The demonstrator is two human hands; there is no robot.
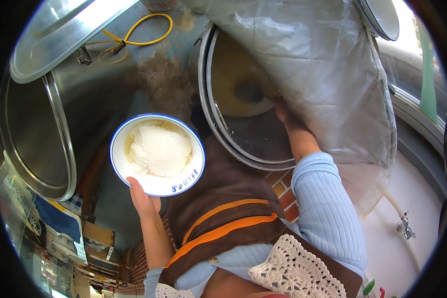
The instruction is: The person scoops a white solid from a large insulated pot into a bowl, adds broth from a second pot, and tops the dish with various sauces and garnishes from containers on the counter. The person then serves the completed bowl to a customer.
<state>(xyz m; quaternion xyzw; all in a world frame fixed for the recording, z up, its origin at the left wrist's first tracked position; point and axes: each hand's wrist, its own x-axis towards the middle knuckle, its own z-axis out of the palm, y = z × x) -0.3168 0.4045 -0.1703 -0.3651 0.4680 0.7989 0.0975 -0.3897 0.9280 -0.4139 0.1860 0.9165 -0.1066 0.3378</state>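
Observation:
My left hand [143, 197] holds a white blue-rimmed bowl [180, 183] from beneath, with the thumb over its near rim. A smooth mound of soft white curd, which looks like tofu pudding [162, 151], sits in it with a little pale yellowish liquid around it. The bowl bears blue writing. My right hand [282, 110] reaches into a deep round metal pot [218, 128] on the right. It grips the thin handle of a round ladle [247, 92], which rests low over the pot's yellowish contents [229, 67]. My right fingers are partly hidden by shadow and the cover.
A grey quilted cover under clear plastic [313, 48] drapes across the pot's right side. Another large metal vessel [37, 138] stands at left, below a clear tray-like lid [70, 33]. A yellow hose [149, 43] lies behind. At lower right is a small tap [406, 227].

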